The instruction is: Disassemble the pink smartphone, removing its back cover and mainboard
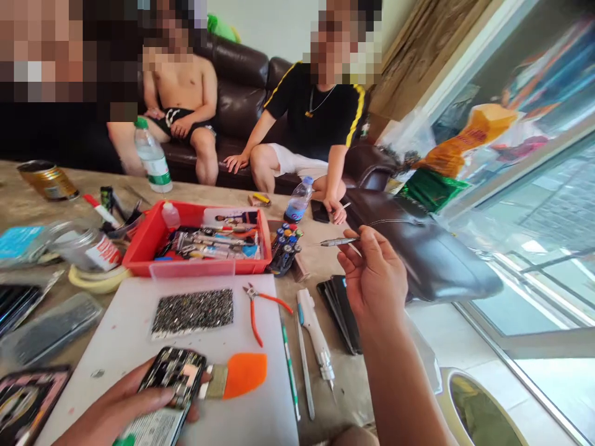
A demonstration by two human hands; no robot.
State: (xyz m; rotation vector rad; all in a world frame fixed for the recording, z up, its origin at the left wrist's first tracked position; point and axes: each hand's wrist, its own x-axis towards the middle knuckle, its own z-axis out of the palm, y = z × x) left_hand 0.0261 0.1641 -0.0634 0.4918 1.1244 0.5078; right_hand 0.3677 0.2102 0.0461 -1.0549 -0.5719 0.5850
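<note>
White mat edge bears left hand gripping opened phone; right hand pinches screwdriver aloft.

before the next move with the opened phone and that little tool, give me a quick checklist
1. Left hand grips the opened phone: ok.
2. Phone sits over the white mat, insides facing up: ok.
3. Right hand pinches the slim metal tool: ok.
4. Tool near the phone: not ok, it is raised well away to the right.
5. Tool tip type: cannot tell, too small.
6. Orange-handled brush lies touching the phone's edge: not ok, it crowds the work.
</note>
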